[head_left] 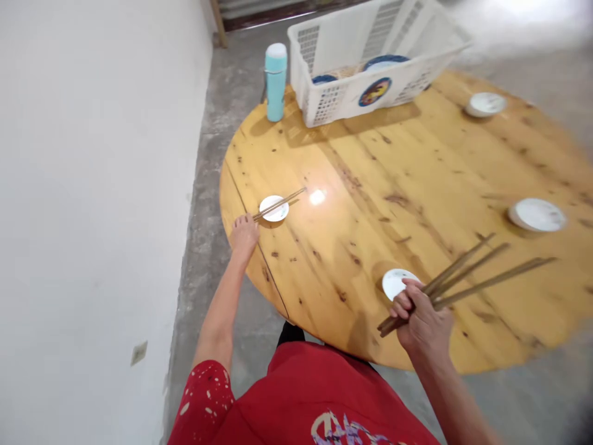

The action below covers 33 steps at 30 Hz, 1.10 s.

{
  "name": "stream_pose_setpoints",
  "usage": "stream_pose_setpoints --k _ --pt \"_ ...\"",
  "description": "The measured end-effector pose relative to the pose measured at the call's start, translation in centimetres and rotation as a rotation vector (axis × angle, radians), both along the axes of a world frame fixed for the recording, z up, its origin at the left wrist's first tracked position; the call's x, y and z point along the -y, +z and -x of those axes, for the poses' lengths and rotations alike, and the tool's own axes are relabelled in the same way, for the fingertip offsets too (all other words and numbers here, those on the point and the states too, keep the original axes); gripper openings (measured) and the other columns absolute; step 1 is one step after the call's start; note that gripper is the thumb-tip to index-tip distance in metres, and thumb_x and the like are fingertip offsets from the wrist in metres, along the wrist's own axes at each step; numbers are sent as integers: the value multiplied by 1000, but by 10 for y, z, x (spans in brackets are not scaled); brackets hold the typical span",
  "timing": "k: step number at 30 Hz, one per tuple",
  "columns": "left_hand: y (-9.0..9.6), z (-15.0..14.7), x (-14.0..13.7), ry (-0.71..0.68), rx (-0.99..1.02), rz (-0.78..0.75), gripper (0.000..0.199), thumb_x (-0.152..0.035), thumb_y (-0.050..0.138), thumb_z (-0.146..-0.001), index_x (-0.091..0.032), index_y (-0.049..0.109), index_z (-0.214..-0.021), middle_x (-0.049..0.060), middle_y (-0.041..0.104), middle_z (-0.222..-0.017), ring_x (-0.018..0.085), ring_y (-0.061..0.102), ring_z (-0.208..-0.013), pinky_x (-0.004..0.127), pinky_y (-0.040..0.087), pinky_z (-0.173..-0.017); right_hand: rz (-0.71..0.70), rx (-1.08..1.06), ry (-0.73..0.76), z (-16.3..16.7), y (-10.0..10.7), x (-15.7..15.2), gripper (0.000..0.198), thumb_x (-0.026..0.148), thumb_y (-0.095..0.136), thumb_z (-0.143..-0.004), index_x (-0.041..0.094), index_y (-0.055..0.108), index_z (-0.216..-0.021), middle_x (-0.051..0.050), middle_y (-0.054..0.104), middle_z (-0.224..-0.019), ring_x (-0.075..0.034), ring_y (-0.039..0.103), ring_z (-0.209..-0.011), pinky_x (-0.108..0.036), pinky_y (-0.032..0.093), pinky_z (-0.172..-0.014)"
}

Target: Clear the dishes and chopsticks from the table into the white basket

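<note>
With my left hand [244, 235] at the table's left edge, I grip the near ends of a pair of chopsticks [290, 198]. They lie across a small white bowl [273, 213], their tips pointing away over the table. My right hand [424, 315] is closed around a bundle of several brown chopsticks [467, 272], fanned out to the right with their other ends showing below my fingers. Just behind that hand is another white bowl [396, 282], which my fingers partly cover; I cannot tell if they touch it.
The round wooden table [333, 247] also bears a white bowl at the right [537, 215] and one farther back [485, 104]. At the back stand a light blue bottle [275, 83] and a white plastic basket [338, 102] with blue-rimmed dishes [385, 60]. A white wall [102, 154] runs along the left.
</note>
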<state>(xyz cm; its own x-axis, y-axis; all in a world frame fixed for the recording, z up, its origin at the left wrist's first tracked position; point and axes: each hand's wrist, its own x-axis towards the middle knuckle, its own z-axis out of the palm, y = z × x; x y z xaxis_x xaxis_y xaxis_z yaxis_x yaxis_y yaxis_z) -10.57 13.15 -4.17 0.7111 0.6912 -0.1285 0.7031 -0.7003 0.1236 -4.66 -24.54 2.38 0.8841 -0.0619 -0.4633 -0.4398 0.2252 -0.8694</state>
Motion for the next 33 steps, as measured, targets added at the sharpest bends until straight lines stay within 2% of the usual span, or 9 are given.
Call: stream_pose_setpoints --k 4,7,13,17,22,25,28,30,33 --pt "-2 3 -3 -14 -26 -16 36 -13 34 -99 -11 67 -113 22 70 -115 32 65 -115 41 48 -99 -9 -89 20 1 9 -5 60 55 99 -48 15 59 -69 12 29 -49 -1 23 -40 -12 22 -33" --pt "3 5 27 61 101 56 31 -23 36 -102 -15 66 -106 18 74 -102 31 70 -102 39 51 -88 -75 -138 132 -5 8 -12 65 61 99 -46 16 58 -68 10 36 -49 -2 27 -39 -14 26 -33" --pt "19 12 184 -71 435 891 34 -36 34 -103 -20 61 -90 8 74 -83 20 71 -73 31 53 -74 -161 -38 227 -19 -15 -29 60 61 96 -52 14 70 -78 -6 67 -80 -7 48 -51 -18 37 -38" --pt "22 8 272 -179 472 907 30 -39 44 -98 -21 68 -99 12 75 -94 25 71 -85 35 52 -83 -287 -79 240 -18 -24 -23 57 60 96 -55 15 70 -78 -9 70 -78 -18 65 -67 -25 54 -54" --pt "29 12 315 -76 528 1165 37 -49 59 -93 -22 71 -115 9 74 -96 24 68 -87 34 51 -86 -382 -148 240 -18 -18 7 64 62 98 -50 17 65 -81 0 60 -61 -16 62 -54 -26 53 -50" --pt "34 10 331 135 623 1591 46 -61 62 -90 -19 72 -105 8 75 -101 22 67 -90 32 54 -82 -351 -48 218 -22 -9 23 63 63 96 -56 19 55 -72 7 46 -53 -7 44 -41 -19 40 -38" --pt "37 -1 345 540 741 1965 56 -67 52 -95 -14 72 -94 11 74 -95 20 68 -86 31 54 -79 -241 158 160 -20 0 31 57 59 93 -67 19 52 -67 7 42 -49 -5 37 -39 -18 35 -38" --pt "34 -10 353 717 799 2073 61 -64 43 -100 -13 69 -79 9 70 -77 17 65 -72 29 53 -74 -213 272 149 -14 3 33 51 53 90 -74 19 52 -66 6 43 -49 -7 40 -41 -19 37 -42" --pt "22 -21 361 792 900 2075 64 -57 34 -104 -15 60 -62 1 49 -51 12 49 -51 26 48 -65 -186 368 257 0 -1 35 49 48 84 -83 19 50 -61 4 45 -50 -9 43 -44 -21 41 -46"
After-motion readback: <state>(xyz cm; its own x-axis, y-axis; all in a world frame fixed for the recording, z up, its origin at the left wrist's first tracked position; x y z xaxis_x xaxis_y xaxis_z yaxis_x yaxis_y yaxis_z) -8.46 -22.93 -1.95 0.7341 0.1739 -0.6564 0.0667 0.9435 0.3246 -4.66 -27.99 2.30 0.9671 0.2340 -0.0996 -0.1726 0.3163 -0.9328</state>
